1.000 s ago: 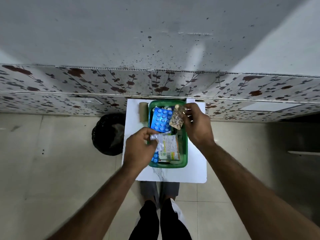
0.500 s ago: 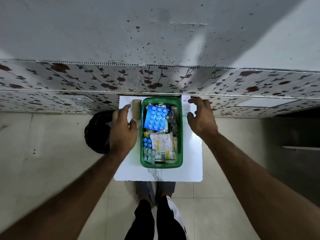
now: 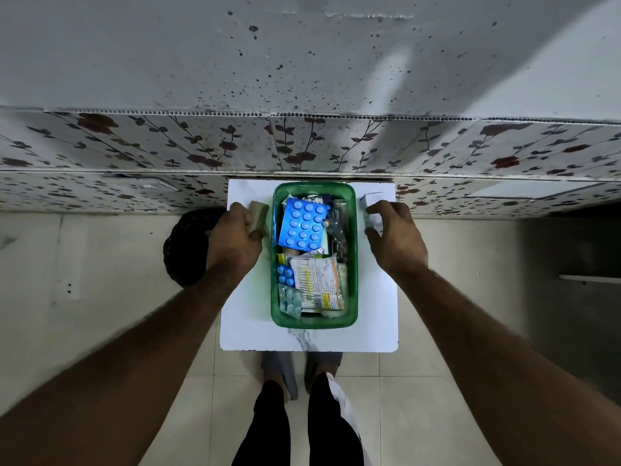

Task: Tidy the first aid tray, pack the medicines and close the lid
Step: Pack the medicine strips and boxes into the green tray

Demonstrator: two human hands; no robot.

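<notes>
A green plastic tray (image 3: 351, 250) stands in the middle of a small white table (image 3: 248, 324). Inside lie a big blue blister pack (image 3: 303, 227), a small blue strip (image 3: 285, 275), a silvery green strip (image 3: 289, 301) and a printed white and orange packet (image 3: 317, 280). My left hand (image 3: 233, 242) is left of the tray, its fingers wrapped around a brown cardboard roll (image 3: 258, 213). My right hand (image 3: 396, 238) is right of the tray, its fingers closing on a small white medicine box (image 3: 371, 201). No lid is visible.
A dark round bin (image 3: 188, 247) sits on the floor left of the table. A floral-patterned wall panel (image 3: 302, 146) runs just behind the table. My legs and feet (image 3: 302, 415) stand at the table's near edge on a tiled floor.
Both hands left the tray and moved outward. The left went to the cardboard roll and closed on it; the right reached the white box at the table's far right.
</notes>
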